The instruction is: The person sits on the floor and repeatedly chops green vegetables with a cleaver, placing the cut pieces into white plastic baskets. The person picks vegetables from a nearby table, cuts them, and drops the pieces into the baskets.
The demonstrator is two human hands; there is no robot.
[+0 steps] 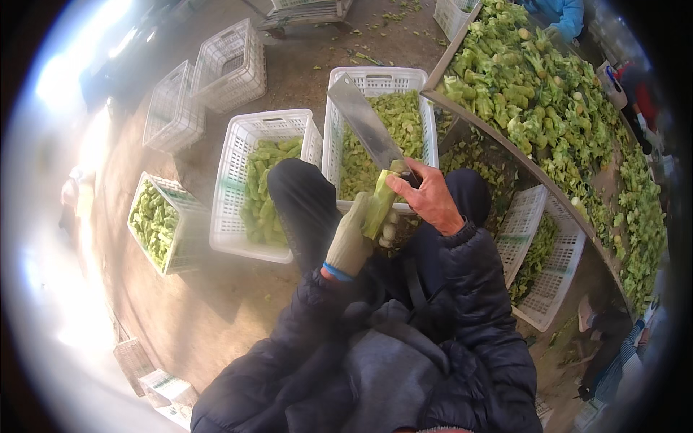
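Observation:
My left hand (349, 238), in a cream knitted glove with a blue cuff, holds a peeled pale-green vegetable stem (380, 203) upright between my knees. In my bare right hand (430, 197) is the dark handle of a broad cleaver (365, 122); its blade points up and to the left. The right thumb rests against the stem's top, where a cut piece (399, 165) sits by the blade. Beyond my hands stands a white plastic crate (427, 127) with green peelings and trimmings. Left of it, another white crate (224, 189) holds peeled green stems.
A wooden-edged table (520, 151) heaped with leafy stem vegetables (520, 92) runs along the right. Beneath it, tilted crates (563, 270) hold greens. A crate of stems (187, 238) and stacked crates (233, 70) stand left. Other people (568, 19) are at the table's far side.

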